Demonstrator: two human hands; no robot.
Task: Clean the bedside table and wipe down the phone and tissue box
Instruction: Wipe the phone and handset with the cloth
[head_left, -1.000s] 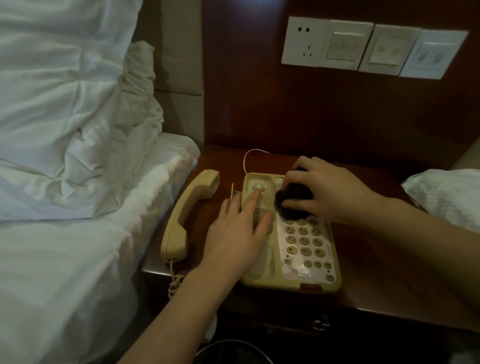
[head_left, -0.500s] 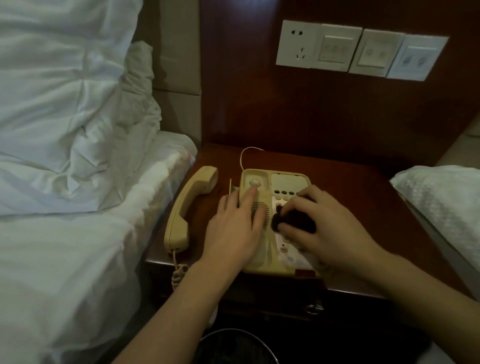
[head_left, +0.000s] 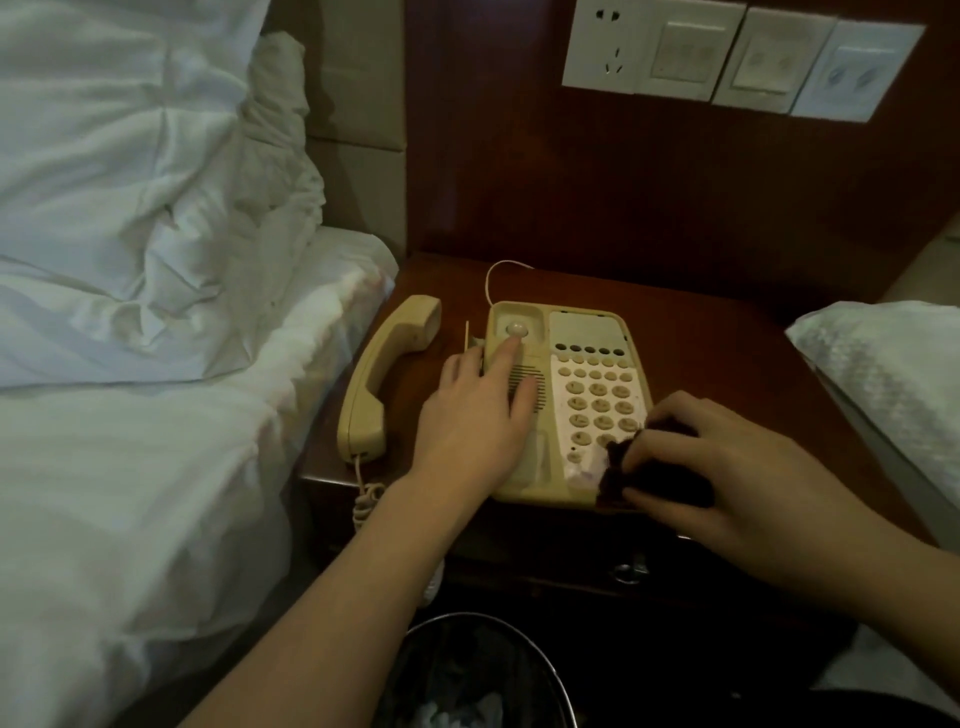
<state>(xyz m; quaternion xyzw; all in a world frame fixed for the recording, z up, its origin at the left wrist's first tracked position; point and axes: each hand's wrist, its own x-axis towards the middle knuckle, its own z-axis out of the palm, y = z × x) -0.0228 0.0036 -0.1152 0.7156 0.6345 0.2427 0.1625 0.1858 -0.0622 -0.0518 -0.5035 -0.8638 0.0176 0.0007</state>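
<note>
Now phone (head_left: 566, 410) long axis runs toward wall; left hand (head_left: 475, 423) flat on it; right hand (head_left: 727, 467) clutches dark cloth (head_left: 621, 475) at near corner.

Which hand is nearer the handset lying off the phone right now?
Left. The left hand rests on the phone base just right of the handset; the right hand grips a dark cloth at the base's near right corner, farther away.

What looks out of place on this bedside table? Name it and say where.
The handset is off its cradle, lying on the table left of the phone base. The left hand rests in the empty cradle, one finger on the hook button.
</note>
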